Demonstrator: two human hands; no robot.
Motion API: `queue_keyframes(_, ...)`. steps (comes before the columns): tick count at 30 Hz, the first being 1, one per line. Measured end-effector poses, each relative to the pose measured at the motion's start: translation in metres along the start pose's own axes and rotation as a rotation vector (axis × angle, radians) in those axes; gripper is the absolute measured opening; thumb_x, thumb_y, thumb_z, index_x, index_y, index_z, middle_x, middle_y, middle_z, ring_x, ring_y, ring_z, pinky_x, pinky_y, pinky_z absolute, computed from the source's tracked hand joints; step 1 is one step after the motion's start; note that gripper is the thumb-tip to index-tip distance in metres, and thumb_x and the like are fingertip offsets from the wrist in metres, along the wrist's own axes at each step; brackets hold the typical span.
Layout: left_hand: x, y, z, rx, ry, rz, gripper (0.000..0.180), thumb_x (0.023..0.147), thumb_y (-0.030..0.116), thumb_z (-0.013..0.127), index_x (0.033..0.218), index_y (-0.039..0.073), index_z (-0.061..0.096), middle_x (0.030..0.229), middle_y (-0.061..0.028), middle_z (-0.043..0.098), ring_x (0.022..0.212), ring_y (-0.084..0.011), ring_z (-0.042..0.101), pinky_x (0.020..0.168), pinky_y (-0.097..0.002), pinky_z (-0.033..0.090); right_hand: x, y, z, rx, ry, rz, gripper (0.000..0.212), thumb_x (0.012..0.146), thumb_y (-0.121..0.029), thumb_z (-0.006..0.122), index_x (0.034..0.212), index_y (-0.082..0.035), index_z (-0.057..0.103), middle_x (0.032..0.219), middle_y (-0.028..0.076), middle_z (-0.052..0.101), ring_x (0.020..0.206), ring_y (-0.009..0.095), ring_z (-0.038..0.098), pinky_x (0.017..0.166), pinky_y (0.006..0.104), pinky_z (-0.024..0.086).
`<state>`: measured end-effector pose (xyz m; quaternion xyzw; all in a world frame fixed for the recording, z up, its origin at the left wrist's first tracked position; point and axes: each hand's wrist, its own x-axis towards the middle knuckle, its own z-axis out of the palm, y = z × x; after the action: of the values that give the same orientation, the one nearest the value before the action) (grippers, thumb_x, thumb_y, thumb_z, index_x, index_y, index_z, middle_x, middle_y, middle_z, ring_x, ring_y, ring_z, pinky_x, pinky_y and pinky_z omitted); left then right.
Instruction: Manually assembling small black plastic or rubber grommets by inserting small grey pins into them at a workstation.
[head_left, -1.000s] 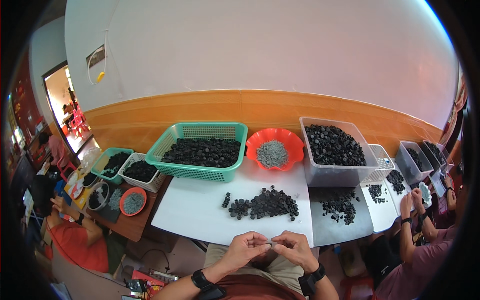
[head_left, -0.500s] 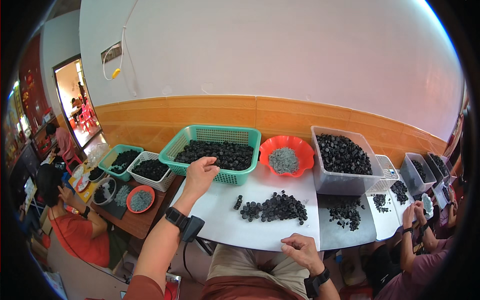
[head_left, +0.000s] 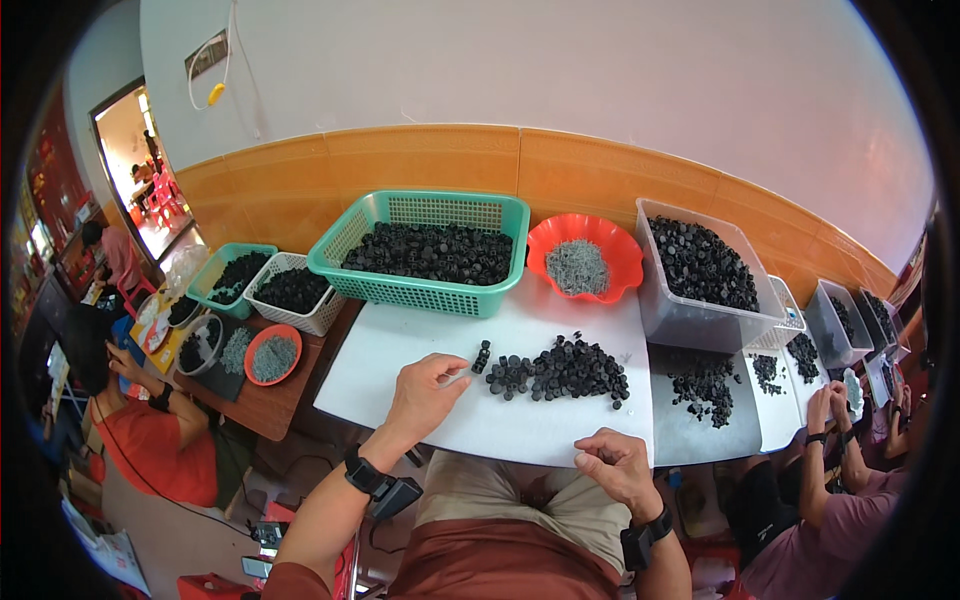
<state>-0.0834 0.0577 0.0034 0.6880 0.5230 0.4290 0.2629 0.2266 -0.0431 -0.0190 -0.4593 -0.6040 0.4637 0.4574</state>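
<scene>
My left hand (head_left: 428, 392) hovers over the white tabletop, just left of a short row of small black caps (head_left: 482, 357). Its fingers are bent, with a gap between thumb and forefinger and nothing visible in it. At the table's front edge, my right hand (head_left: 615, 465) is closed, thumb against the bent fingers; whatever it may hold is hidden. Beyond it lies a loose pile of small black round parts (head_left: 580, 370). A green basket (head_left: 420, 296) full of black parts stands behind, beside a red scalloped bowl (head_left: 625, 285) of small grey pieces.
A clear plastic bin (head_left: 705, 322) of black parts stands at the back right, with another pile (head_left: 703, 390) before it. Left, a brown table (head_left: 270, 405) bears more baskets and an orange-red bowl (head_left: 274, 358). People sit working on both sides (head_left: 150, 440).
My left hand has come down from the green basket toward the row of black caps, its fingers loosening. The view has tilted downward. My right hand stays near the table edge.
</scene>
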Motion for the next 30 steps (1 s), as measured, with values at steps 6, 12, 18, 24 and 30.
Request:
queue_keyframes(6, 0.005, -0.001, 0.014, 0.243, -0.014, 0.05, 0.028, 0.083, 0.014, 0.077, 0.108, 0.002, 0.074, 0.1, -0.0146, 0.074, 0.093, -0.0251, 0.071, 0.083, -0.0348, 0.056, -0.002, -0.001, 0.002, 0.045, 0.008, 0.005, 0.018, 0.091, -0.01, 0.077, 0.104, 0.003, 0.074, 0.08, 0.0, 0.062, 0.066, 0.003, 0.051, 0.058, 0.02, 0.04)
queue_keyframes(12, 0.013, 0.0, 0.024, 0.369, 0.0, 0.047, 0.028, 0.081, 0.016, 0.079, 0.106, 0.003, 0.074, 0.098, -0.0126, 0.074, 0.088, -0.0247, 0.071, 0.078, -0.0352, 0.056, -0.002, 0.001, 0.003, 0.054, 0.016, -0.002, 0.018, 0.091, -0.01, 0.077, 0.104, 0.003, 0.074, 0.081, 0.0, 0.062, 0.066, 0.003, 0.052, 0.058, 0.0199, 0.041)
queue_keyframes(18, 0.008, -0.002, 0.022, 0.211, -0.005, 0.015, 0.026, 0.081, 0.014, 0.079, 0.104, 0.002, 0.075, 0.098, -0.0125, 0.074, 0.086, -0.0241, 0.072, 0.078, -0.0342, 0.057, -0.001, 0.0, 0.002, 0.011, 0.023, 0.005, 0.017, 0.091, -0.011, 0.077, 0.103, 0.001, 0.075, 0.08, -0.001, 0.063, 0.066, 0.003, 0.051, 0.058, 0.0203, 0.041)
queue_keyframes(24, 0.006, -0.003, 0.019, 0.06, -0.01, -0.033, 0.024, 0.083, 0.014, 0.075, 0.105, 0.004, 0.075, 0.097, -0.0108, 0.073, 0.085, -0.023, 0.07, 0.077, -0.034, 0.055, -0.001, 0.001, 0.003, -0.012, 0.031, 0.0, 0.017, 0.091, -0.012, 0.078, 0.103, 0.0, 0.075, 0.08, 0.0, 0.063, 0.064, 0.004, 0.05, 0.058, 0.0205, 0.04)
queue_keyframes(30, 0.006, -0.001, 0.016, -0.04, -0.008, -0.051, 0.024, 0.083, 0.011, 0.075, 0.105, 0.003, 0.075, 0.096, -0.0115, 0.072, 0.082, -0.0222, 0.068, 0.076, -0.0335, 0.054, -0.002, -0.001, 0.003, -0.001, 0.021, 0.014, 0.018, 0.091, -0.011, 0.078, 0.103, 0.002, 0.075, 0.081, 0.0, 0.063, 0.065, 0.003, 0.05, 0.057, 0.0202, 0.04)
